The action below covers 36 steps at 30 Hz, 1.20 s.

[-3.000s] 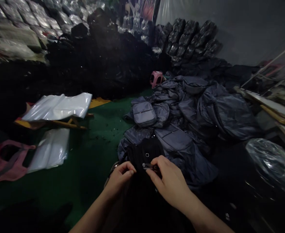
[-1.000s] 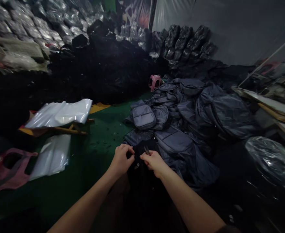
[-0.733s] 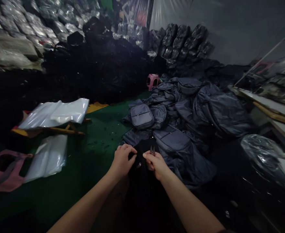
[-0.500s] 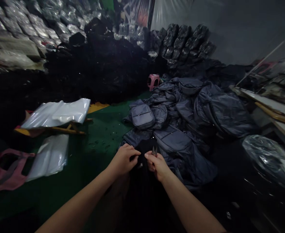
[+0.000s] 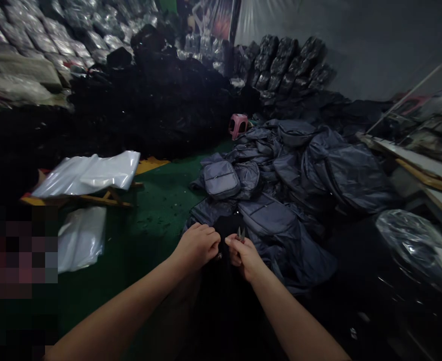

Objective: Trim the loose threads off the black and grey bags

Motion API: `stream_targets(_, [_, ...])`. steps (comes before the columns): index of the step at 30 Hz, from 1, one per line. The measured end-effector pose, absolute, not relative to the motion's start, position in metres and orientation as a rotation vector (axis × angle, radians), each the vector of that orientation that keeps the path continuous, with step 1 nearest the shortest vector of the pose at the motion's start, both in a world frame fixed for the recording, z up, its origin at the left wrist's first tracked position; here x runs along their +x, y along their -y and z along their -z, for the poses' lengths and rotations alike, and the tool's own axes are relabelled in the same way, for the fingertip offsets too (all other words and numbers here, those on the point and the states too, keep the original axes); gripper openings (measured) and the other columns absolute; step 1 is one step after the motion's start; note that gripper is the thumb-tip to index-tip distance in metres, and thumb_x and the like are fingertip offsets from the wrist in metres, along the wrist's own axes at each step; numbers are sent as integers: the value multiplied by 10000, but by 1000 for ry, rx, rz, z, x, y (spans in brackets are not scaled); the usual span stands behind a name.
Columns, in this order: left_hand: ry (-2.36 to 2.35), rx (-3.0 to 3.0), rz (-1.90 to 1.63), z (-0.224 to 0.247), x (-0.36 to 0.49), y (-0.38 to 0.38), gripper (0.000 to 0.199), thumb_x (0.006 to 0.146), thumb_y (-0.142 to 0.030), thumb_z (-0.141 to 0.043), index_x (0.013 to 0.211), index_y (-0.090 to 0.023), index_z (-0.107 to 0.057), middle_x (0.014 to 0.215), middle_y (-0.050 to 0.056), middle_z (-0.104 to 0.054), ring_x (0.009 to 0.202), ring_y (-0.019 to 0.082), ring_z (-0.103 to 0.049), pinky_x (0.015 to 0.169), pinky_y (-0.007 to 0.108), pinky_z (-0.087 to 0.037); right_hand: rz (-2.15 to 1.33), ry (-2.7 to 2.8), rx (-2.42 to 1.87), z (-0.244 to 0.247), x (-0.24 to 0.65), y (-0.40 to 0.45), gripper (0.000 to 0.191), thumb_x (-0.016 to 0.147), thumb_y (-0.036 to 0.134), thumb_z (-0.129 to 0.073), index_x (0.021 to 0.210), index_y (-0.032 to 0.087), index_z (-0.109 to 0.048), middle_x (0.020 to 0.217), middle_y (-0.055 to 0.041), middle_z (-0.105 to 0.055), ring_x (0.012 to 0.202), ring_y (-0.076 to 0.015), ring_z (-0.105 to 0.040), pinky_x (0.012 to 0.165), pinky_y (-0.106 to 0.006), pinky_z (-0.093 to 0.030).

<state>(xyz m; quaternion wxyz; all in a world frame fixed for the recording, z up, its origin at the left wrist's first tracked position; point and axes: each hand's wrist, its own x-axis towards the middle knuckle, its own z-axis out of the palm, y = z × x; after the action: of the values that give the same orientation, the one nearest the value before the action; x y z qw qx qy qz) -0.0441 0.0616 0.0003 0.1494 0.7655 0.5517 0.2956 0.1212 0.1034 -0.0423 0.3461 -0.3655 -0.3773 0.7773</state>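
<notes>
In the head view, dark fabric (image 5: 226,223) lies between my two hands, and its outline is lost in shadow. My left hand (image 5: 198,244) is closed at the left edge of this fabric, its fingers curled into it. My right hand (image 5: 245,255) is closed round a small pair of thread snips (image 5: 241,233), whose pointed blades stick up past the fingers. Thumb and forefinger of that hand press together beside the fabric. A small shiny metal piece (image 5: 219,255) shows just below my left fingers. Grey-blue backpacks (image 5: 268,215) lie right beyond my hands.
A heap of grey-blue bags (image 5: 337,165) spreads to the right. Clear plastic sheets (image 5: 89,175) rest on a low wooden stand at left. A pink stool (image 5: 238,126) stands behind, near a large black pile (image 5: 160,95). Wrapped bundles (image 5: 277,60) line the back.
My left fingers have curled in from a loose pinch to a tighter fist and shifted slightly right. My right hand with the snips has hardly moved.
</notes>
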Motion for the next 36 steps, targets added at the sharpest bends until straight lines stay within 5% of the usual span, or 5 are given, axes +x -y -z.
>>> stream_targets(7, [-1667,1668,-1105,7,-67,-73,108,734,-259,-484,743,-198,-572,679,-15,-612,639,132,-564,609,233,-430,-2034,976,-956,41,122,-104,342,613,362,-759,717,179,-490,440,116,-382,296,-23,-253,301,-159,-123])
stream_targets(15, [-1952,1119,-1314,45,-107,-92,443,699,-430,-597,1040,-153,-542,995,91,-650,932,208,-603,802,324,-452,-2036,981,-950,41,121,-104,337,623,361,-759,726,177,-496,456,112,-390,301,-22,-263,304,-157,-120])
stream_targets(20, [-1720,1221,-1149,56,-83,-91,418,775,-538,-492,904,-178,-657,888,53,-697,853,205,-635,755,313,-486,-2022,1021,-951,40,121,-102,329,646,367,-752,689,175,-489,428,111,-379,301,-24,-262,301,-156,-127])
stream_targets(27, [-1629,1560,-1205,19,-64,-69,284,736,-422,-619,919,-206,-637,987,51,-621,1000,206,-538,929,344,-381,-1985,1054,-999,41,126,-103,331,660,383,-744,681,172,-491,435,107,-382,301,-24,-264,297,-157,-131])
stream_targets(36, [-1633,2002,-749,-2,-41,-28,107,771,-197,-550,876,-209,-568,828,14,-574,798,166,-513,711,284,-392,-1973,1067,-1047,46,123,-104,339,637,394,-753,735,172,-516,444,112,-377,316,-26,-259,296,-153,-139])
